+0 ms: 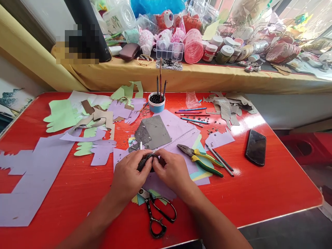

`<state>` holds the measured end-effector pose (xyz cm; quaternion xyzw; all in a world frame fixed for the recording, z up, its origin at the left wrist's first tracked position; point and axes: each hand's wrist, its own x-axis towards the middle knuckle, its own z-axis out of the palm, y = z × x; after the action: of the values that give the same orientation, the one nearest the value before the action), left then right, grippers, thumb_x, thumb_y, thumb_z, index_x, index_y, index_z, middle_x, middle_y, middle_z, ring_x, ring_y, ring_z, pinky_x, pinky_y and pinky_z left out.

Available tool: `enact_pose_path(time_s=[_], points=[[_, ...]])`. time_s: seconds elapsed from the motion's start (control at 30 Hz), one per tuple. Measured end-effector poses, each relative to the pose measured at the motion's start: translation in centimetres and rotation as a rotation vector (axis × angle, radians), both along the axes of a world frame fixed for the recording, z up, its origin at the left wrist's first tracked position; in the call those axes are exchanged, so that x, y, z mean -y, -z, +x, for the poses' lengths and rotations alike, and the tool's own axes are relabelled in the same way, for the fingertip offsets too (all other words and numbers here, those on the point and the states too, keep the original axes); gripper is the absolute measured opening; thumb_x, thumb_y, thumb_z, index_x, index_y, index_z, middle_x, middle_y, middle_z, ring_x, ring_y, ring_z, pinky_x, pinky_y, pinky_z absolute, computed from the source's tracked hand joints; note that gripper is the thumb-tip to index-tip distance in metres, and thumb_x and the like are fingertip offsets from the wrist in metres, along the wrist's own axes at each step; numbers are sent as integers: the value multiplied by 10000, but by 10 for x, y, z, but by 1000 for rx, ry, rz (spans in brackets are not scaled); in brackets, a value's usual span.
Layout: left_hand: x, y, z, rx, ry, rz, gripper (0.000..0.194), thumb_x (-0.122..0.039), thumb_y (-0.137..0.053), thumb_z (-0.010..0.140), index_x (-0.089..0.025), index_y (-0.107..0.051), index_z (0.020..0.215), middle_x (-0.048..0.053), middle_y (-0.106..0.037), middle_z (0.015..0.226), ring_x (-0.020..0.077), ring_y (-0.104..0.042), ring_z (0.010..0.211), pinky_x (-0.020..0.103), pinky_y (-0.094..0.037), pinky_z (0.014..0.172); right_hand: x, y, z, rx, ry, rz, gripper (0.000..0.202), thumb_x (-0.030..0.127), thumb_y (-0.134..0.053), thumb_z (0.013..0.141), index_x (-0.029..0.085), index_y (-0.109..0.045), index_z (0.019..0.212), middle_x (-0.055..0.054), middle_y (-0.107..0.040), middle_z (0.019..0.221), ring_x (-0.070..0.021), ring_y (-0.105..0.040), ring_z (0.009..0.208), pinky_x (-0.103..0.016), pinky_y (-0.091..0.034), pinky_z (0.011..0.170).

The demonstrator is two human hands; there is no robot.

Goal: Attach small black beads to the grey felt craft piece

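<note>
My left hand (pixel 133 169) and my right hand (pixel 171 167) meet above the purple paper (pixel 178 128), both closed on one small dark grey piece (pixel 141 164) that looks like felt or leather. Thumbs and fingertips pinch it, and they hide most of its shape. Just beyond the hands lies a dark grey sheet (pixel 158 131) with crumbly scraps at its left. Scissors (pixel 158 221) rest on the table below my hands, their blades partly under the left one. Pliers (pixel 199 159) with green and yellow handles lie right of my right hand.
Cut paper pieces (pixel 61 114) spread over the left of the red table (pixel 220 207). A cup of dark beads (pixel 157 102) holds upright sticks. Pens (pixel 194 116), leather scraps (pixel 225 107) and a phone (pixel 255 147) lie right. Jars (pixel 210 52) crowd the sill behind.
</note>
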<state>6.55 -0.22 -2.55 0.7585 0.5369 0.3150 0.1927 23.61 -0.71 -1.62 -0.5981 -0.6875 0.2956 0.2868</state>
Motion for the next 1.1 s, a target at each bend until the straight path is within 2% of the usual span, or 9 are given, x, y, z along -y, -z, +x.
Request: enact_pose_path(time_s=[0.23, 0.4, 0.5, 0.63, 0.73, 0.87, 0.97, 1.1], points=[[0, -2, -1, 26, 38, 18, 149, -243, -602, 1007, -233, -738, 1067, 11, -815, 992, 206, -764, 912, 316, -559, 811, 1, 2, 1, -6, 14, 2, 117, 200, -624, 924, 213, -737, 897, 14, -696, 655, -154, -588, 569, -263, -333, 587], [-2, -3, -2, 51, 73, 61, 157, -207, -603, 1019, -217, -737, 1100, 29, -784, 1010, 201, -732, 955, 309, -555, 871, 1, 6, 4, -37, -37, 29, 175, 176, -612, 952, 217, -740, 1064, -15, -767, 833, -181, -674, 725, -263, -409, 672], [-3, -3, -2, 87, 96, 104, 164, -189, -604, 1025, -204, -737, 1119, 45, -768, 1037, 198, -721, 989, 308, -562, 912, 0, 8, 5, -41, -54, 65, 175, 153, -605, 941, 210, -727, 1052, -35, -770, 902, -190, -682, 781, -267, -433, 716], [-3, -4, -2, 99, 97, 121, 168, -176, -609, 1025, -207, -742, 1123, 50, -779, 1077, 196, -738, 1018, 307, -575, 937, -1, 6, 4, -45, -52, 98, 139, 160, -590, 935, 208, -717, 966, -24, -734, 834, -176, -641, 726, -263, -414, 694], [-2, -4, -2, 77, 95, 126, 171, -157, -621, 1015, -207, -744, 1123, 33, -796, 1025, 183, -755, 952, 293, -589, 884, 1, 3, 2, -54, -38, 93, 131, 196, -573, 935, 211, -691, 881, 4, -670, 711, -160, -581, 638, -262, -368, 641], [0, -2, -1, 47, 120, 245, 171, -132, -633, 1008, -207, -733, 1125, 44, -810, 1011, 196, -765, 933, 312, -601, 883, 4, 0, 0, -126, 17, 46, 118, 221, -566, 887, 218, -623, 784, 40, -566, 600, -139, -481, 538, -261, -313, 577], [-1, 0, -1, 23, 151, 307, 176, -130, -632, 1014, -200, -732, 1141, 63, -813, 1024, 206, -770, 944, 322, -608, 898, 4, 2, 1, -192, 29, -8, 95, 218, -565, 874, 221, -647, 826, 54, -554, 588, -137, -472, 523, -254, -321, 568], [-3, 1, -1, 13, 145, 302, 181, -143, -631, 1018, -194, -739, 1154, 64, -816, 1020, 205, -774, 930, 319, -613, 888, 3, 7, 5, -184, -23, -26, 144, 202, -562, 913, 214, -698, 958, 33, -640, 662, -153, -556, 578, -255, -363, 594]])
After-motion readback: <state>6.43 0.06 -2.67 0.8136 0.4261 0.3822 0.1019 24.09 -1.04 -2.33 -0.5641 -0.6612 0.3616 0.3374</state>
